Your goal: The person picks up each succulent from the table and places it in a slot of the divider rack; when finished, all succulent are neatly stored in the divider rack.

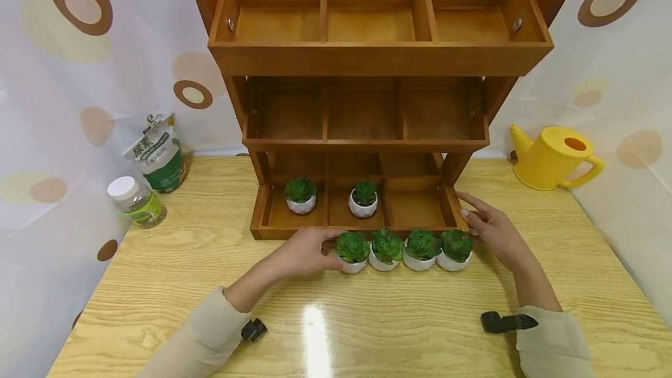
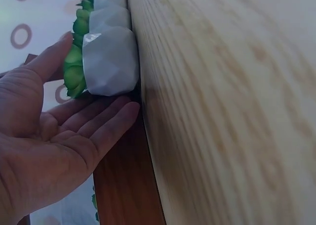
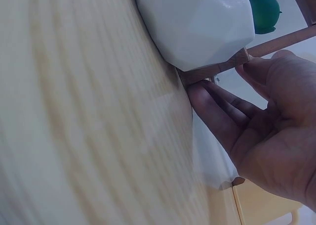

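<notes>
Observed left hand [image 1: 310,252] with fingers extended and thumb apart, at the left end of four potted plants [image 1: 386,248] lined up on the tabletop [image 1: 409,319]. Noted right hand [image 1: 499,235], fingers likewise extended, at the lower right corner of the wooden shelf [image 1: 378,62]. Counted two further plants [image 1: 363,199] in its bottom tier [image 1: 415,212]. Recorded jar [image 1: 137,203] and bag [image 1: 160,159] far left, yellow watering can [image 1: 548,159] far right.

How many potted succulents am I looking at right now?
6. Two in the bottom tier of the wooden rack: left-compartment plant, middle-compartment plant. Four in a row on the table: leftmost plant, second plant, third plant, rightmost plant.
</notes>
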Motion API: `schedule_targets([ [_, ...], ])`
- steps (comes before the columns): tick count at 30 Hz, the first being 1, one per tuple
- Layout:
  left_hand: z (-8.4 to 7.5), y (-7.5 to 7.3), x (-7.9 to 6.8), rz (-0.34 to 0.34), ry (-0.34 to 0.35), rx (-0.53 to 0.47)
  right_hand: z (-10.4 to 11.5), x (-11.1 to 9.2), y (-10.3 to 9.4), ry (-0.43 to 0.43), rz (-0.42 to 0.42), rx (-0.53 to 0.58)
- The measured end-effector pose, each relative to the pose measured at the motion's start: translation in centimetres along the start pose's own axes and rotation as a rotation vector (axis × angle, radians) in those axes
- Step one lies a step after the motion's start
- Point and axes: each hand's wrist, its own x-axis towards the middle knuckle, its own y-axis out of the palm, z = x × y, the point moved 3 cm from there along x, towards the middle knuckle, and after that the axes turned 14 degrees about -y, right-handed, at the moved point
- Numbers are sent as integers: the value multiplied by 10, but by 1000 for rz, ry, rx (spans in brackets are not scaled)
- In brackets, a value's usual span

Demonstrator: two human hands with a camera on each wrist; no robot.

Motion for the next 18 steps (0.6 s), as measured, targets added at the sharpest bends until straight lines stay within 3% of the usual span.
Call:
schedule_targets([
  [4, -3, 1, 2, 20, 1, -4, 0, 0, 0, -1, -4, 0],
  [11, -7, 4, 6, 31, 66, 19, -1, 0, 0, -8, -3, 1],
  [18, -10, 7, 9, 37, 72, 24, 0, 0, 0, -4, -3, -1],
])
